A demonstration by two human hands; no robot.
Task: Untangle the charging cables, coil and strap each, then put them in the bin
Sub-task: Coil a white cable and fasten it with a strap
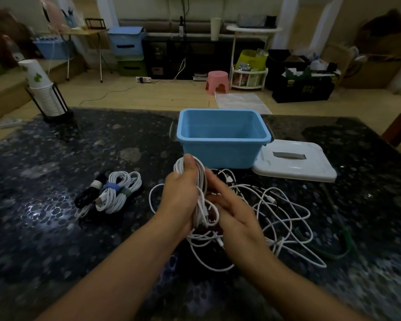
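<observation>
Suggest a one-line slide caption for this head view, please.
Left hand grips a half-coiled white cable before the blue bin, right hand alongside.

My left hand [180, 198] covers the middle of the white cable coil [200, 181] I grip, so I cannot see how many loops it has. My right hand [232, 212] is blurred, and whether its fingers touch the coil I cannot tell. Both my forearms run off the bottom edge. The loose tangle of white cables [280, 218] is partly hidden behind my right hand, and its plugs are too small to identify. The white plastic lid [296, 162] hides behind the blue plastic bin [220, 147] at its left corner. The far room is blurred.
</observation>
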